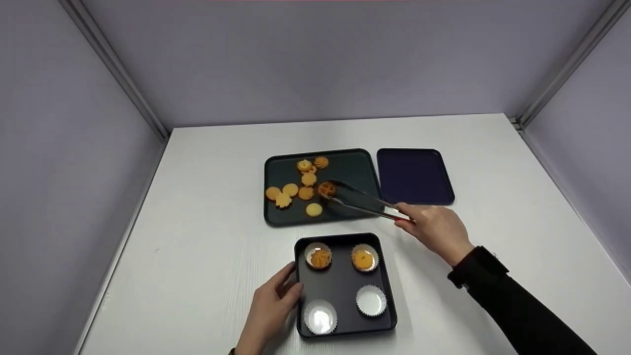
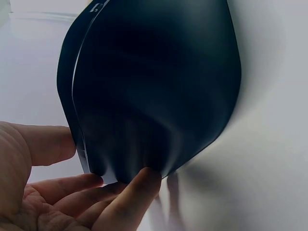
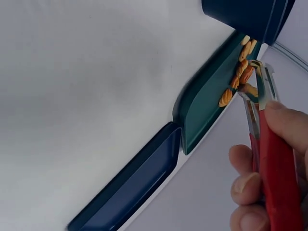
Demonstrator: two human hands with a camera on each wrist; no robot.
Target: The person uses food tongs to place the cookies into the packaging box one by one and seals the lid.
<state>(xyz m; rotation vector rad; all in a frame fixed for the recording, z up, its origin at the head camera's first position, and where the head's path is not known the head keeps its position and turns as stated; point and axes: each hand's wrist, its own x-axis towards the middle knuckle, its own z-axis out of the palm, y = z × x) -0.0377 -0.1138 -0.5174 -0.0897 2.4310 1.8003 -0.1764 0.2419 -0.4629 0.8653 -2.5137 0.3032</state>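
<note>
My right hand [image 1: 436, 231] grips tongs [image 3: 276, 163] with red handles and metal arms. The tong tips stand either side of a round brown lattice-topped cookie [image 1: 327, 189] on the dark green tray [image 1: 345, 165]; whether they squeeze it I cannot tell. My left hand [image 1: 271, 305] holds the left edge of a black deep tray [image 1: 337, 291], thumb at the rim and fingers against the outer wall. Two paper cups in that tray hold cookies: a swirled cookie [image 1: 320, 258] and a round yellow cookie [image 1: 364, 259]. Two white paper cups [image 1: 371, 301] at the near side hold nothing.
Several other cookies [image 1: 283, 199] lie on the left and middle of the green tray, some overlapping. A dark blue tray [image 1: 415, 176] sits to its right on the white table [image 1: 207, 212]. Grey partition walls [image 1: 315, 64] surround the table at back and sides.
</note>
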